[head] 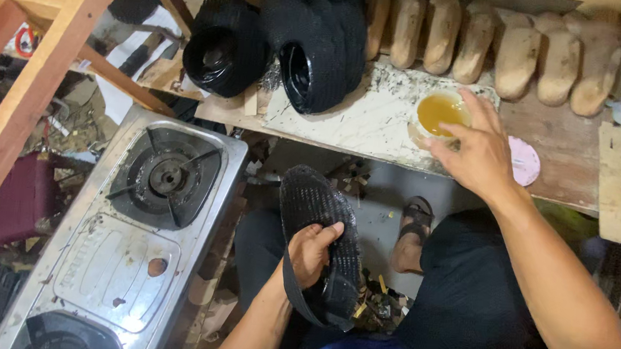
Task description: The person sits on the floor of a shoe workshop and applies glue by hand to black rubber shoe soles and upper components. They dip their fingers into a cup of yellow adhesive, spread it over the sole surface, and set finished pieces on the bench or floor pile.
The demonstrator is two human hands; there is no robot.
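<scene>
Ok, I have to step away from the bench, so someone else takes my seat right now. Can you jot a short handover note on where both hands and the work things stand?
Left hand: grips a black shoe sole, textured face up, held over the lap.
Right hand: open, fingers reaching into the small cup of amber liquid, likely glue, on the stained board.
Nearby: black uppers stacked at the back of the board, a row of tan shoe lasts behind them, a two-burner gas stove to the left, no flame visible.
Done: sole picked up.
Left: no liquid visible on the sole yet.
</scene>
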